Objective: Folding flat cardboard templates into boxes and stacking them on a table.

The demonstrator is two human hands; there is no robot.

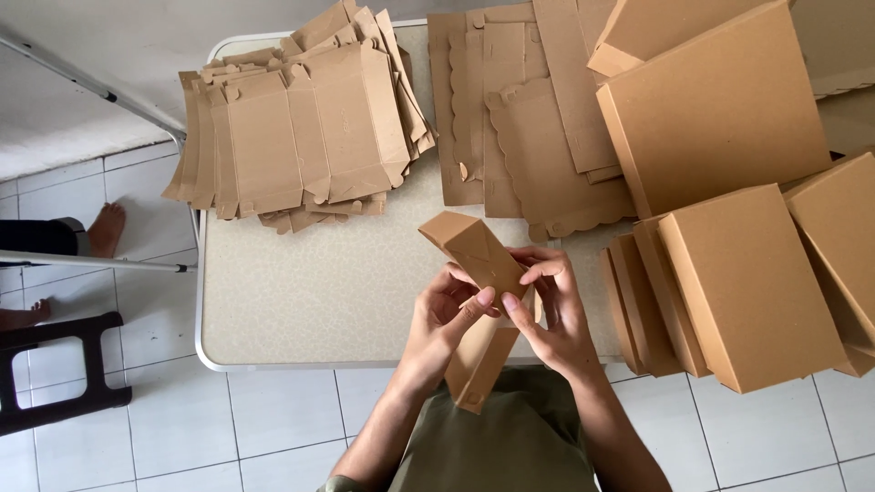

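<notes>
In hand: a half-folded cardboard box piece held above the table edge, one end raised, the other hanging toward the lap.
Left hand: fingers curled around the piece, thumb pressing its fold.
Right hand: pinching the same fold from the other side.
Done: finished brown boxes stacked at right — several.
Left: a pile of flat box blanks and scalloped flat sheets — unfolded.

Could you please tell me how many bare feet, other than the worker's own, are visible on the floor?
2, both at the left edge: one foot on the white tiles beside the table, the other foot lower down, above the dark stool. Others may be hidden.
</notes>
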